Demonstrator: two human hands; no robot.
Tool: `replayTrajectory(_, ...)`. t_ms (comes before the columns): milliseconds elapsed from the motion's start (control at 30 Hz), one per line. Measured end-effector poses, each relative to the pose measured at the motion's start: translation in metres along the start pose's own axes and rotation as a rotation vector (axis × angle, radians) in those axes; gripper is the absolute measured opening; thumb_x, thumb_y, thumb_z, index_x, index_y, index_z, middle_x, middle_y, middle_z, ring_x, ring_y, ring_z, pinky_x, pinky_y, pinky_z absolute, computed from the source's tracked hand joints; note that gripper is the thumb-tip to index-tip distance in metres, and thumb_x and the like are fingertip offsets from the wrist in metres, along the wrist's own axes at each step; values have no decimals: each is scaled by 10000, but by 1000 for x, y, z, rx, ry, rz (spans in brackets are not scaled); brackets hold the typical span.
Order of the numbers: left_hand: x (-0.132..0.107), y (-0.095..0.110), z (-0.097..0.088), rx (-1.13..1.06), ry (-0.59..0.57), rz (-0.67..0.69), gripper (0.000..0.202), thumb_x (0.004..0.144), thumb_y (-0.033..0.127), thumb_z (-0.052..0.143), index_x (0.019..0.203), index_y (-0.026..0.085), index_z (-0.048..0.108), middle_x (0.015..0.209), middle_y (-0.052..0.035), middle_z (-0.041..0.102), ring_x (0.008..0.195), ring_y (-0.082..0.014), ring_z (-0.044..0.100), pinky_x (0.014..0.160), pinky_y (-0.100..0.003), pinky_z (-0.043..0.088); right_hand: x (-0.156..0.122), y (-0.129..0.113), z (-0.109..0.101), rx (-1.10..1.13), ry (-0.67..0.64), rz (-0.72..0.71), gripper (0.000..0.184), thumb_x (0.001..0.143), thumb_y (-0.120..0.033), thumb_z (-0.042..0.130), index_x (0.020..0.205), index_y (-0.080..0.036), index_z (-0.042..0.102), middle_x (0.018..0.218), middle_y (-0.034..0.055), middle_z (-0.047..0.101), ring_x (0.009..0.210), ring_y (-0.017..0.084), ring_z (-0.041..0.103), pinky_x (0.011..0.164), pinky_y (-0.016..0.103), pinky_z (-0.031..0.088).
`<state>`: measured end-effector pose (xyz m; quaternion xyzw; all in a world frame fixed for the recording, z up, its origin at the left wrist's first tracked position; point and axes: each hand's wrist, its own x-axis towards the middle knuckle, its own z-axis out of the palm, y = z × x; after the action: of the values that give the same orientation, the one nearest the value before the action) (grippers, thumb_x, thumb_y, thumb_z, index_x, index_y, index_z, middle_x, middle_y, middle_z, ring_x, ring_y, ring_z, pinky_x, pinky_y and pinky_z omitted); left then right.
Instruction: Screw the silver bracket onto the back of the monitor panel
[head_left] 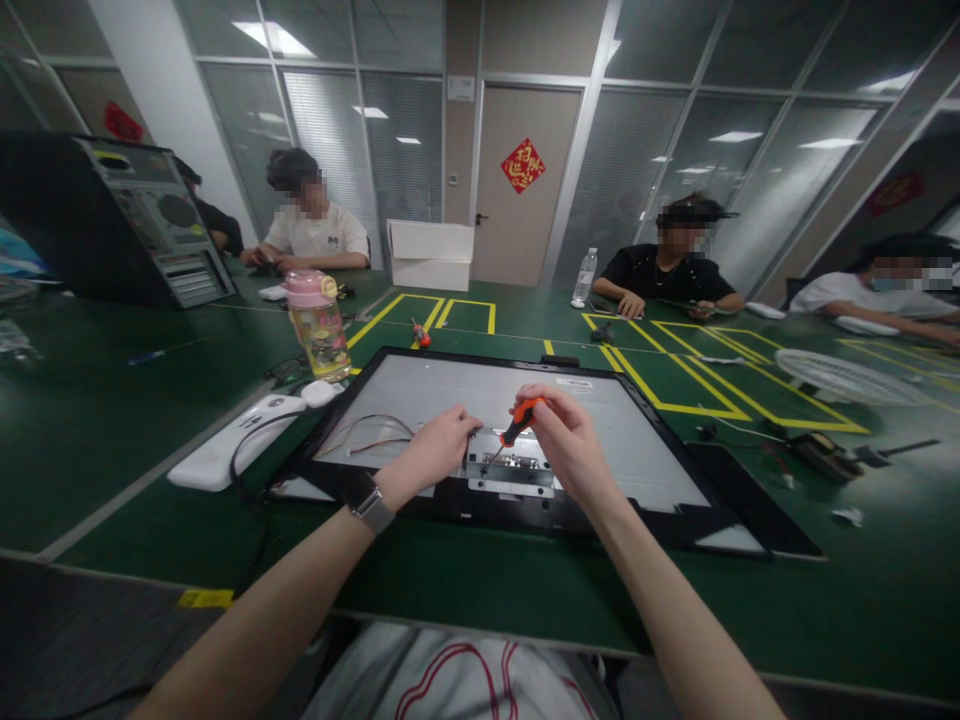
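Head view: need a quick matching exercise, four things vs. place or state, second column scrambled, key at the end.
Things
1. screwdriver
2. left hand
3. flat panel
4. computer tower

Places or states
A. lies beneath both hands
B. stands at the picture's left edge
C. gripped by the right hand, tip pointing down
D. has a watch at the wrist

Right pairs
1-C
2-D
3-A
4-B
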<state>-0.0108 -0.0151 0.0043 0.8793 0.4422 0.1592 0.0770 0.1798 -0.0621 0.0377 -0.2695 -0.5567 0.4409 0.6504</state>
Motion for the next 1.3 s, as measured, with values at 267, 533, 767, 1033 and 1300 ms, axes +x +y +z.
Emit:
replayTrajectory(267, -1, 1, -1, 4, -3, -5, 381, 930, 109, 367, 1205, 179, 622, 1049, -88, 580, 922, -183, 601, 877, -312, 480, 2, -5, 0, 11, -44, 44, 241, 827, -459, 678, 993, -287, 705, 876, 22, 698, 852, 183, 654, 815, 370, 522)
replayTrajectory(533, 0, -1, 2, 14, 10, 17, 388, 925, 97, 365, 1212, 165, 619, 1061, -95, 582, 936, -192, 602, 891, -325, 480, 1, -2, 4, 7, 11, 16, 210, 809, -441, 699, 920, -264, 675, 845, 10, 668, 831, 180, 641, 765, 344, 527)
replayTrajectory(767, 0, 1, 0, 12, -5, 5, 390, 923, 96, 371, 1221, 166, 612, 1066, -94, 576, 923, -186, 599, 881, -318, 481, 1, -1, 1, -8, -16, 33, 270, 833, -453, 677, 1042, -283, 692, 896, 20, 703, 858, 185, 672, 830, 370, 536)
replayTrajectory(1033, 0, 0, 1, 21, -5, -1, 397, 918, 96, 368, 1224, 178, 608, 1064, -90, 577, 913, -186, 597, 881, -324, 480, 0, -3, 3, -10, -99, -6, 275, 936, -422, 537, 1155, -290, 640, 1030, 57, 716, 966, 215, 690, 935, 438, 531)
replayTrajectory(1300, -1, 2, -3, 17, -10, -8, 388, 928, 104, 365, 1218, 179, 612, 1059, -89, 578, 903, -182, 595, 869, -320, 481, 0, 0, 1, -75, -61, 27, 251, 877, -414, 631, 1095, -294, 667, 1014, 41, 727, 942, 207, 692, 920, 427, 529)
